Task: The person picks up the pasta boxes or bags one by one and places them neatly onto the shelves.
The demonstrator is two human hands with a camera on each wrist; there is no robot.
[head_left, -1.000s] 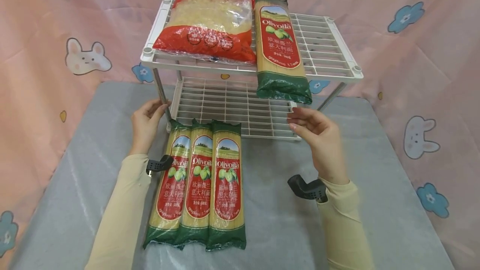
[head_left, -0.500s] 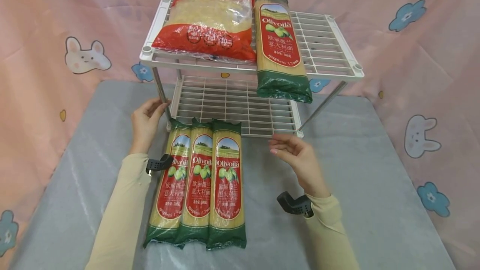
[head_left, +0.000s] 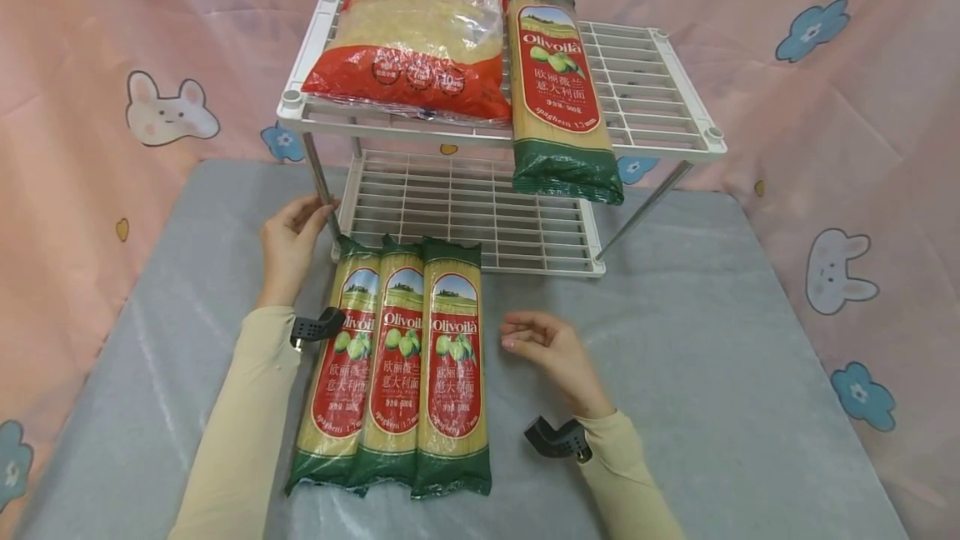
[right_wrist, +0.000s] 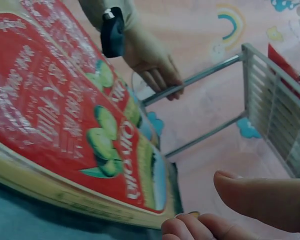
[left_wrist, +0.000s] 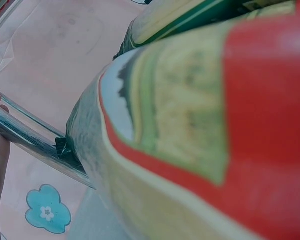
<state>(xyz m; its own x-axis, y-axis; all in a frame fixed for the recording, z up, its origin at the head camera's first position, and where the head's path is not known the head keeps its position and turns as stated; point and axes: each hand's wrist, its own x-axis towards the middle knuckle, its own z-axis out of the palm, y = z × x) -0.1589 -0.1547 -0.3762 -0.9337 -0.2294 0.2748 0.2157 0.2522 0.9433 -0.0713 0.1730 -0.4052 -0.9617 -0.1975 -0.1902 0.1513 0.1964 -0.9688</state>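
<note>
My left hand point(head_left: 288, 248) pinches the front left metal leg point(head_left: 316, 169) of a white two-tier rack point(head_left: 660, 98); the right wrist view also shows its fingers round that leg point(right_wrist: 210, 75). Three green-ended spaghetti packs lie side by side on the grey cloth in front of the rack: a left pack point(head_left: 341, 382), a middle pack point(head_left: 396, 382) and a right pack point(head_left: 453, 373). My right hand point(head_left: 555, 357) holds nothing. Its fingers are loosely bent, just right of the right pack and apart from it. The left wrist view is mostly filled by a spaghetti pack point(left_wrist: 190, 110).
On the upper shelf lie a red and clear bag of pasta point(head_left: 416, 48) and another spaghetti pack point(head_left: 558, 82), whose green end overhangs the front edge. The lower shelf point(head_left: 465, 207) sits behind the three packs. A pink patterned curtain point(head_left: 750, 123) hangs behind.
My right hand has come down and left from beside the overhanging spaghetti pack to the right side of the packs on the cloth. My left hand has stayed on the leg.
</note>
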